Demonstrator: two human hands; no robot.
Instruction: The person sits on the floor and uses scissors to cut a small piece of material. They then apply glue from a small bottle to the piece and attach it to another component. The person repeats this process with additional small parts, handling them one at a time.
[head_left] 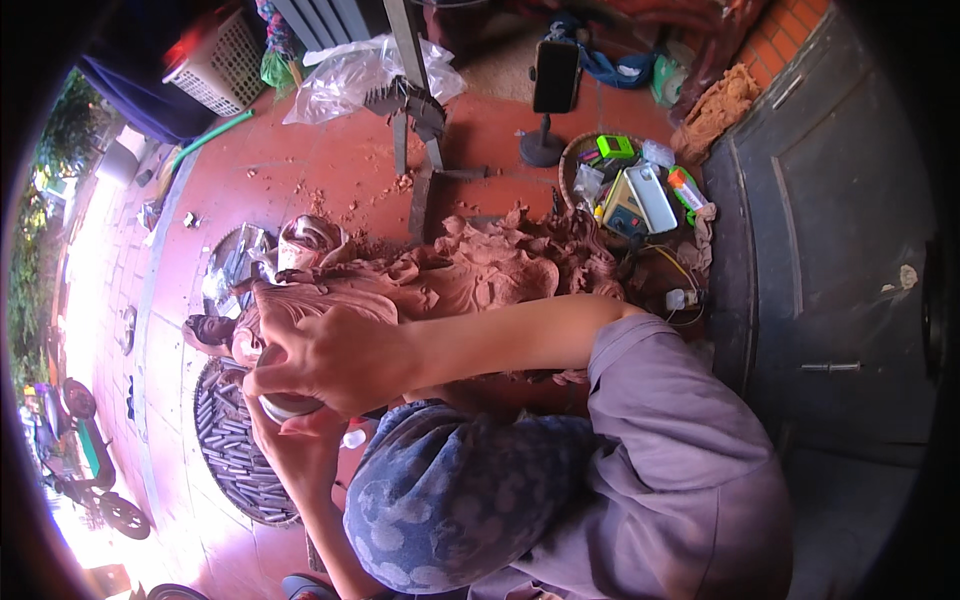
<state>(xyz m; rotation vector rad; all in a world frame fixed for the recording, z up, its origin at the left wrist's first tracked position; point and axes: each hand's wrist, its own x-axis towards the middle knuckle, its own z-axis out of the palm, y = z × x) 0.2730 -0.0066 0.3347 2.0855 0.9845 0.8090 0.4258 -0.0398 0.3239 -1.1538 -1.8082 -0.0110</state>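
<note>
Both of my hands are around a small round container (pixel 290 404) with a pale, silvery rim; the fingers cover much of it. My right hand (pixel 345 355) reaches across from the right and grips it from above, fingers bent. From below, my left hand (pixel 300 448) holds the lower side. Just beyond them lies a reddish carved wooden statue (pixel 480 270), on its side with its dark head (pixel 210 330) toward the left. Its robe and folds are carved in deep relief. My right forearm passes over part of the statue and hides it.
A round basket of chisels (pixel 235 450) stands at lower left. Beyond the statue are a phone on a stand (pixel 556 80), a round tray (pixel 568 165) of small items and a clear plastic sheet (pixel 350 75). Wood chips (pixel 350 200) litter the tiles. A dark door (pixel 850 300) stands right.
</note>
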